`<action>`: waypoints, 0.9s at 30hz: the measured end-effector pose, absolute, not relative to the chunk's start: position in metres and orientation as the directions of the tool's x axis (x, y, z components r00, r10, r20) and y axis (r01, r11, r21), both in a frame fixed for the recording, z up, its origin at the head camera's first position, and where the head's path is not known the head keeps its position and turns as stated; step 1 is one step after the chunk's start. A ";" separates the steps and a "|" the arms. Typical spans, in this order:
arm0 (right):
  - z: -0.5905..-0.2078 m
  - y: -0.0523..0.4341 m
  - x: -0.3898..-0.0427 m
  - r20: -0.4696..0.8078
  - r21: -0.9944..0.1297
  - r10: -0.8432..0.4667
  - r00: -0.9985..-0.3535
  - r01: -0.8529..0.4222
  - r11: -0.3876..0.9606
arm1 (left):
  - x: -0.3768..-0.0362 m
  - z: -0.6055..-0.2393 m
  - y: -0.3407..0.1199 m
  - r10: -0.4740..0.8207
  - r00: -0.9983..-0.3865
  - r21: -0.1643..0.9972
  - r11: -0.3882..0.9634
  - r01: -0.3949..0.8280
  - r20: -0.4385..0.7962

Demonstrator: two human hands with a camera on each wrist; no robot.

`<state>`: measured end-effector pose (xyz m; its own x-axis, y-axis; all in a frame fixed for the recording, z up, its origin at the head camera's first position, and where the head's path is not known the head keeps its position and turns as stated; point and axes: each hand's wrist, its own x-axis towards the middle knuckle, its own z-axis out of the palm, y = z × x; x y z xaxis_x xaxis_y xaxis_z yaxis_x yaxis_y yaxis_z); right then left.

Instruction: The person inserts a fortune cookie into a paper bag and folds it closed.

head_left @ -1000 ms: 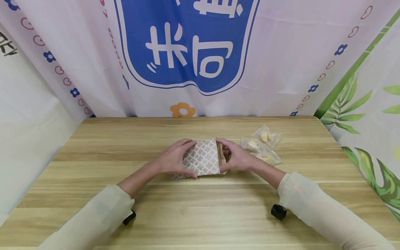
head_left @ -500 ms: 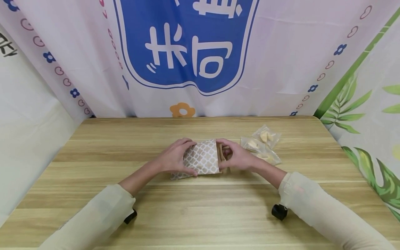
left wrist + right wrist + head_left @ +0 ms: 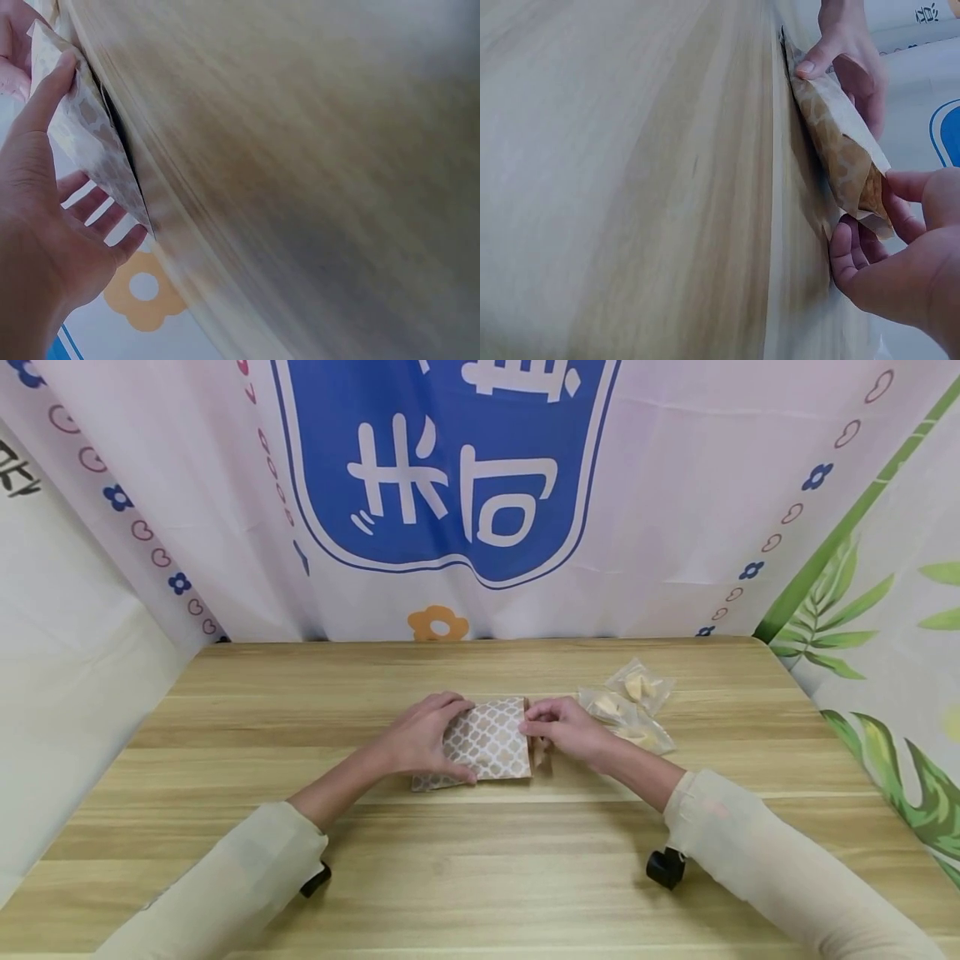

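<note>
A brown paper bag (image 3: 487, 742) with a white lattice print lies on the wooden table (image 3: 480, 852), its mouth pointing right. My left hand (image 3: 450, 739) grips the bag's left part, fingers over the far edge and thumb at the near edge. My right hand (image 3: 531, 728) pinches the mouth end between thumb and fingers. In the left wrist view the bag (image 3: 84, 135) stands off the table a little, with my left thumb (image 3: 45, 90) on it. In the right wrist view the bag (image 3: 840, 146) bulges, and my right hand (image 3: 881, 225) holds its open end.
Three clear packets of pale cookies (image 3: 628, 710) lie just right of my right hand. A printed cloth backdrop (image 3: 450, 485) closes the table's far side and both flanks. Bare wood stretches in front of the bag.
My right fingers have come out of the bag's mouth, which was spread open, and now pinch it nearly flat. The left hand and the bag have stayed in place.
</note>
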<state>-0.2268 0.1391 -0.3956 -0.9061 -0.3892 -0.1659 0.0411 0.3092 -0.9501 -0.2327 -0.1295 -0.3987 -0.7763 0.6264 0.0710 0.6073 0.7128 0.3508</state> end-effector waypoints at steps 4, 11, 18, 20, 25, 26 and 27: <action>-0.398 0.138 -0.228 -0.175 -0.955 -0.392 -0.903 0.059 0.291 | -0.232 -0.400 -0.130 0.624 -0.779 0.348 0.720 0.601 0.056; -0.398 0.138 -0.227 -0.190 -0.961 -0.411 -0.891 0.083 0.265 | -0.232 -0.400 -0.130 0.620 -0.783 0.352 0.722 0.595 0.050; -0.397 0.138 -0.227 -0.193 -0.964 -0.414 -0.890 0.094 0.247 | -0.233 -0.400 -0.130 0.614 -0.788 0.361 0.725 0.586 0.048; -0.397 0.138 -0.228 -0.201 -0.963 -0.391 -0.898 0.109 0.246 | -0.232 -0.400 -0.130 0.612 -0.790 0.355 0.729 0.586 0.047; -0.398 0.137 -0.229 -0.210 -0.960 -0.332 -0.919 0.130 0.248 | -0.230 -0.398 -0.129 0.621 -0.782 0.337 0.726 0.600 0.054; -0.398 0.137 -0.229 -0.208 -0.960 -0.329 -0.921 0.128 0.249 | -0.229 -0.398 -0.129 0.623 -0.780 0.335 0.724 0.603 0.056; -0.398 0.137 -0.229 -0.205 -0.960 -0.327 -0.922 0.125 0.249 | -0.229 -0.398 -0.129 0.625 -0.778 0.335 0.722 0.605 0.059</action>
